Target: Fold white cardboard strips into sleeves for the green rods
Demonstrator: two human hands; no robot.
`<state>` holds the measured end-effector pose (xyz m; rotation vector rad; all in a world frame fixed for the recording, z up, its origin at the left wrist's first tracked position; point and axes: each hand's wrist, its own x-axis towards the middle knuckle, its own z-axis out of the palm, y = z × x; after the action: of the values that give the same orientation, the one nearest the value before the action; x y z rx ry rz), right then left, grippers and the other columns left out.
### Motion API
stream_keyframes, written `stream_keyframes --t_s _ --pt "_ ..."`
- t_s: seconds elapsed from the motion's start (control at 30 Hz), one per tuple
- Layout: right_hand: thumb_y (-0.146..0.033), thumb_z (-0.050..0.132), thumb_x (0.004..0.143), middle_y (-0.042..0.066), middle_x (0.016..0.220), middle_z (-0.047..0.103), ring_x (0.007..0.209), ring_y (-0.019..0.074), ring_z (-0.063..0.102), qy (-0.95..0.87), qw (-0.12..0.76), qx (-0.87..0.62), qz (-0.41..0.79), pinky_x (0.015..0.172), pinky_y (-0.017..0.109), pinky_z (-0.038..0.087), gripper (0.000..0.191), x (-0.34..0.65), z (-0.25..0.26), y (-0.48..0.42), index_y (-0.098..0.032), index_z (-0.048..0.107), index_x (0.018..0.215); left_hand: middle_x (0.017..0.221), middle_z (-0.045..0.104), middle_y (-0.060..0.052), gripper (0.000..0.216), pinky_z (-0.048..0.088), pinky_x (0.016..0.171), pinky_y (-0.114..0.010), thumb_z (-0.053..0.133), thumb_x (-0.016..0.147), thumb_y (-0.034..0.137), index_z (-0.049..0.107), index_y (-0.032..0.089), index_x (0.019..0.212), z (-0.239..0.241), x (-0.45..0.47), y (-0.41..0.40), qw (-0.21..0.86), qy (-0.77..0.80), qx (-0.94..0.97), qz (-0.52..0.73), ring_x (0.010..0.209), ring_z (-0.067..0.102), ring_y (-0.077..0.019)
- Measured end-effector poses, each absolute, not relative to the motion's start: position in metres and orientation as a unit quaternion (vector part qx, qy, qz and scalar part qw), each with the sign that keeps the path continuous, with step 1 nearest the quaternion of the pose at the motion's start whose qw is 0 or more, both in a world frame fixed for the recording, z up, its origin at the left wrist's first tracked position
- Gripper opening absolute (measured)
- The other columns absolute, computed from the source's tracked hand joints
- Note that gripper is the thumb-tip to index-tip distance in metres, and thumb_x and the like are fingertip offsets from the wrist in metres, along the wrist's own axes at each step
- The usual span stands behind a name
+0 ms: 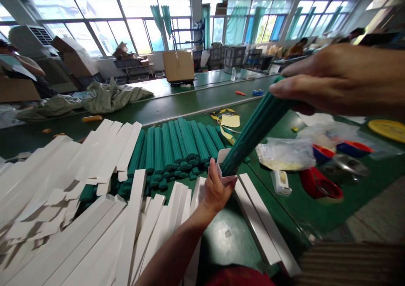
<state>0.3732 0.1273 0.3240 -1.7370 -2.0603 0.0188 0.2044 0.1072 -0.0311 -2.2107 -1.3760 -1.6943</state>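
My right hand is closed round the upper end of a long teal ribbed rod, held slanting down to the left. The rod's lower end sits in the open mouth of a narrow white carton. My left hand grips that carton at its mouth. A pile of the same teal rods lies on the green table behind my left hand. Several flat white cartons are heaped at the left and fanned out under my left arm.
To the right lie a clear plastic bag, red and blue plastic parts, a small white piece and a yellow disc. Yellow paper scraps and a brown box sit further back. Another person is far left.
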Motion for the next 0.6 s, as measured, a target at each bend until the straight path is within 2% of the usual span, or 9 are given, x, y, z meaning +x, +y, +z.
stream_keyframes --t_s 0.1,0.2,0.23,0.27,0.33,0.4,0.5,0.57,0.6 --pt "-0.042 0.046 0.096 -0.005 0.041 0.050 0.034 0.0012 0.040 -0.817 -0.012 -0.577 0.021 0.045 0.021 0.024 0.053 0.341 0.307 0.132 -0.012 0.063 0.055 0.132 0.054 -0.033 0.099 0.060 0.084 -0.044 0.063 0.086 0.052 0.007 0.005 0.153 -0.031 0.201 0.110 0.063 -0.432 -0.719 -0.540 0.118 0.062 -0.0382" --pt "-0.040 0.052 0.093 0.006 0.060 0.065 0.046 0.0095 0.054 -0.881 -0.091 -0.465 0.006 0.046 0.023 0.030 0.040 0.314 0.249 0.127 -0.008 0.070 0.076 0.130 0.056 -0.032 0.094 0.060 0.081 -0.044 0.060 0.088 0.051 0.008 0.006 0.153 -0.034 0.198 0.109 0.086 -0.433 -0.714 -0.544 0.117 0.063 -0.0388" --pt "-0.040 0.056 0.089 0.011 0.067 0.069 0.051 0.0149 0.059 -0.890 -0.100 -0.444 0.004 0.047 0.025 0.032 0.037 0.309 0.225 0.123 -0.006 0.070 0.089 0.130 0.056 -0.032 0.092 0.060 0.081 -0.044 0.059 0.089 0.051 0.009 0.006 0.153 -0.036 0.196 0.108 0.087 -0.437 -0.712 -0.542 0.116 0.063 -0.0384" --pt "-0.040 0.060 0.086 0.015 0.070 0.070 0.055 0.0200 0.063 -0.886 -0.091 -0.455 0.002 0.047 0.027 0.034 0.043 0.306 0.202 0.120 -0.002 0.068 0.104 0.130 0.056 -0.031 0.091 0.060 0.081 -0.043 0.058 0.089 0.051 0.010 0.006 0.153 -0.037 0.194 0.107 0.087 -0.441 -0.713 -0.539 0.115 0.064 -0.0378" --pt "-0.038 0.068 0.078 0.016 0.073 0.072 0.060 0.0255 0.066 -0.872 -0.034 -0.489 0.001 0.048 0.028 0.036 0.061 0.307 0.164 0.116 0.000 0.058 0.125 0.130 0.056 -0.032 0.091 0.059 0.081 -0.043 0.058 0.089 0.052 0.010 0.006 0.152 -0.040 0.190 0.107 0.084 -0.444 -0.719 -0.529 0.112 0.066 -0.0373" --pt "-0.041 0.073 0.074 0.013 0.070 0.071 0.060 0.0249 0.065 -0.857 0.071 -0.508 0.040 0.048 0.028 0.037 0.074 0.317 0.137 0.116 -0.003 0.052 0.134 0.129 0.055 -0.032 0.092 0.059 0.080 -0.043 0.060 0.088 0.050 0.009 0.006 0.152 -0.041 0.187 0.109 0.078 -0.446 -0.723 -0.522 0.109 0.067 -0.0370" --pt "-0.056 0.059 0.085 0.006 0.070 0.069 0.061 0.0199 0.063 -0.782 0.288 -0.523 0.179 0.052 0.027 0.043 0.061 0.333 0.108 0.121 -0.012 0.059 0.128 0.127 0.058 -0.029 0.091 0.059 0.081 -0.043 0.063 0.087 0.047 0.010 0.011 0.152 -0.041 0.186 0.112 0.064 -0.458 -0.718 -0.521 0.111 0.065 -0.0356" --pt "-0.059 0.046 0.092 0.007 0.081 0.071 0.071 0.0191 0.065 -0.691 0.407 -0.519 0.296 0.059 0.029 0.049 0.053 0.335 0.086 0.122 -0.017 0.068 0.115 0.126 0.059 -0.025 0.088 0.058 0.082 -0.043 0.063 0.087 0.047 0.013 0.014 0.152 -0.041 0.187 0.113 0.053 -0.457 -0.716 -0.524 0.113 0.064 -0.0337" --pt "-0.060 0.045 0.092 0.007 0.088 0.071 0.078 0.0197 0.066 -0.642 0.451 -0.507 0.357 0.065 0.031 0.052 0.051 0.332 0.074 0.121 -0.018 0.071 0.107 0.125 0.058 -0.024 0.086 0.058 0.082 -0.043 0.062 0.088 0.048 0.014 0.015 0.152 -0.041 0.188 0.113 0.049 -0.450 -0.718 -0.529 0.113 0.063 -0.0327"
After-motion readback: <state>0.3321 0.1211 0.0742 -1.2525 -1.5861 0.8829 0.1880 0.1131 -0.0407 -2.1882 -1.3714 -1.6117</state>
